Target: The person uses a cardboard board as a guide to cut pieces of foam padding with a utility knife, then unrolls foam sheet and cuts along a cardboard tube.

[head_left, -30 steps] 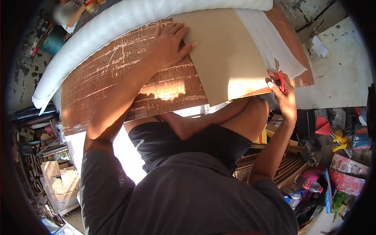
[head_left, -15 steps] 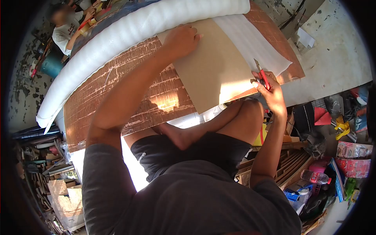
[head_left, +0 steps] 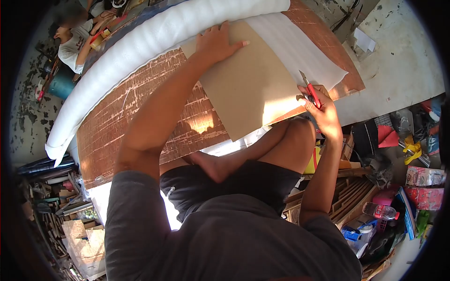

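My left hand [head_left: 216,44] lies with spread fingers on the far left part of a tan cardboard sheet [head_left: 248,84], close to the foam roll. In my right hand [head_left: 321,107] is a red utility knife [head_left: 313,92], its blade pointing up and away from me. Something dark also shows between those fingers, too small to name. Under the cardboard lies white foam sheet [head_left: 300,47], which sticks out on the right and joins the long foam roll [head_left: 136,49] along the far side. Beneath everything is a worn brown board [head_left: 154,89].
Wood strips [head_left: 349,201], a plastic bottle [head_left: 380,211] and mixed clutter lie on the floor to the right. Scrap wood [head_left: 84,239] is piled at the left. Another person [head_left: 75,44] sits beyond the roll at the upper left. A pale panel [head_left: 398,61] stands at the right.
The cardboard and the foam roll have shifted slightly left and away. My left hand has opened from curled fingers to spread ones. The knife has stayed in my right hand.
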`<state>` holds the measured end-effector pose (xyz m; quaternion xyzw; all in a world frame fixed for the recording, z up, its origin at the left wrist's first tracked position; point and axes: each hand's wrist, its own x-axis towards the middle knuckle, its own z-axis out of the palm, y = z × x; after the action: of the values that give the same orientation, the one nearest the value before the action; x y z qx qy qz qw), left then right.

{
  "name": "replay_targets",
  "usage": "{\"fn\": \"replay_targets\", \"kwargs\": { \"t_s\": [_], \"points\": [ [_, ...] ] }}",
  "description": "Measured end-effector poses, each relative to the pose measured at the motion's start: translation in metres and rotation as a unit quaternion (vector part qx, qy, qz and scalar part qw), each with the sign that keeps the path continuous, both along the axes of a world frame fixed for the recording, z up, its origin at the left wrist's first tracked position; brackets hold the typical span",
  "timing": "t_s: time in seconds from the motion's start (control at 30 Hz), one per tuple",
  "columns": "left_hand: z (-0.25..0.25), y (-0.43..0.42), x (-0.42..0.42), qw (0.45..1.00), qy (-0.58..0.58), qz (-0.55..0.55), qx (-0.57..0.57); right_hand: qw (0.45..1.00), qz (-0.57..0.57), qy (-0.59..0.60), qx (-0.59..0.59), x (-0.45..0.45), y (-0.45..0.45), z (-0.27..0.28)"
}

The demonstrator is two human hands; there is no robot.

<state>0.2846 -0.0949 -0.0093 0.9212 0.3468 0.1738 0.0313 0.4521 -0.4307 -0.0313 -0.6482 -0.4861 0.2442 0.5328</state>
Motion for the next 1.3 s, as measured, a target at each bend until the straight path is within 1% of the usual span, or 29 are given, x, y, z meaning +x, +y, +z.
{"fn": "replay_targets", "kwargs": {
  "t_s": [0.03, 0.07, 0.1, 0.13, 0.2, 0.23, 0.3, 0.4, 0.43, 0.47, 0.5, 0.53, 0.6, 0.67, 0.73, 0.8, 0.83, 0.9, 1.03, 1.3],
  "points": [
    [0.003, 0.0, 0.002, 1.0, 0.0, 0.0, -0.001, 1.0, -0.003, -0.009, -0.001, 0.001, 0.0, 0.0],
    [0.007, 0.0, 0.004, 0.999, 0.025, 0.014, -0.019, 1.0, -0.006, -0.018, -0.003, 0.001, 0.0, -0.001],
    [0.011, 0.0, 0.005, 0.998, 0.051, 0.028, -0.037, 1.0, -0.006, -0.018, -0.004, 0.0, 0.0, 0.0],
    [0.015, 0.004, 0.006, 0.998, 0.051, 0.027, -0.038, 1.0, -0.007, -0.005, -0.005, -0.001, 0.0, 0.002],
    [0.023, 0.012, 0.008, 0.987, 0.118, -0.035, -0.106, 1.0, -0.008, 0.007, -0.007, -0.002, 0.0, 0.003],
    [0.024, 0.015, 0.01, 0.987, 0.117, -0.034, -0.107, 1.0, -0.011, 0.003, -0.016, -0.002, 0.0, 0.004],
    [0.025, 0.022, 0.014, 0.971, 0.158, -0.069, -0.167, 1.0, -0.013, -0.004, -0.026, -0.002, 0.0, 0.007],
    [0.017, 0.029, 0.017, 0.974, 0.152, -0.076, -0.148, 0.999, -0.004, -0.022, -0.047, -0.005, -0.001, 0.021],
    [0.016, 0.03, 0.016, 0.974, 0.15, -0.075, -0.149, 0.995, -0.005, -0.062, -0.081, -0.009, -0.001, 0.033],
    [0.015, 0.029, 0.015, 0.98, 0.141, -0.078, -0.121, 0.988, -0.005, -0.102, -0.115, -0.013, 0.0, 0.044],
    [0.013, 0.028, 0.014, 0.984, 0.132, -0.081, -0.092, 0.985, -0.034, -0.111, -0.124, -0.017, 0.004, 0.052],
    [0.014, 0.026, 0.014, 0.984, 0.131, -0.079, -0.094, 0.985, -0.032, -0.112, -0.126, -0.021, 0.008, 0.064],
    [0.017, 0.021, 0.014, 0.978, 0.146, -0.03, -0.146, 0.982, -0.067, -0.048, -0.168, -0.027, 0.023, 0.086],
    [0.018, 0.021, 0.013, 0.978, 0.147, -0.027, -0.149, 0.983, -0.086, -0.051, -0.154, -0.023, 0.047, 0.095],
    [0.018, 0.019, 0.013, 0.977, 0.147, -0.027, -0.149, 0.984, -0.025, -0.136, -0.112, -0.01, 0.075, 0.099],
    [0.016, 0.018, 0.01, 0.986, 0.132, -0.041, -0.093, 0.978, 0.003, -0.168, -0.125, -0.003, 0.106, 0.106],
    [0.016, 0.017, 0.01, 0.987, 0.13, -0.043, -0.09, 0.978, 0.001, -0.171, -0.123, 0.003, 0.123, 0.105],
    [0.014, 0.015, 0.01, 0.989, 0.123, -0.03, -0.073, 0.975, 0.038, -0.181, -0.124, 0.015, 0.154, 0.094],
    [0.017, 0.012, 0.01, 0.988, 0.133, -0.017, -0.079, 0.97, 0.04, -0.205, -0.128, 0.017, 0.194, 0.084],
    [0.01, 0.015, 0.011, 0.99, 0.119, -0.018, -0.074, 0.954, 0.01, -0.256, -0.157, 0.017, 0.227, 0.068]
  ]
}}
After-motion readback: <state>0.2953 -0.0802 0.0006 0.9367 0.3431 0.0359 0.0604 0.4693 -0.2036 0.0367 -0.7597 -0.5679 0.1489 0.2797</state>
